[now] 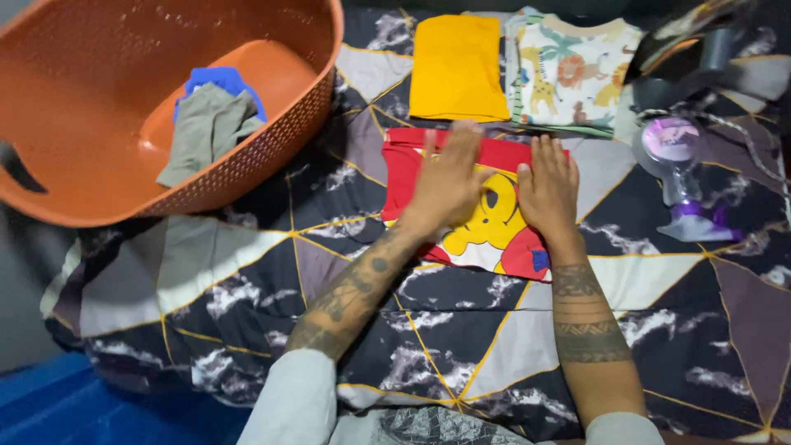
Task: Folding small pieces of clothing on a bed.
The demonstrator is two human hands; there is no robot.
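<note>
Pressing both flat, open hands, left hand [449, 177] & right hand [548, 185], on red shirt [494, 235]; we risk creasing it if bedspread [247, 280] bunches.

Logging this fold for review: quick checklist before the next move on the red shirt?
1. Both hands on shirt: ok. Left hand and right hand lie flat on the red shirt.
2. Shirt flat on bedspread: ok.
3. Folded pile within reach: ok. Yellow shirt and animal-print shirt lie just above.
4. Basket still holds clothes: ok, grey and blue pieces inside.
5. Hand fan clear of shirt: ok.
6. Shirt's underside crease-free: cannot tell.
</note>
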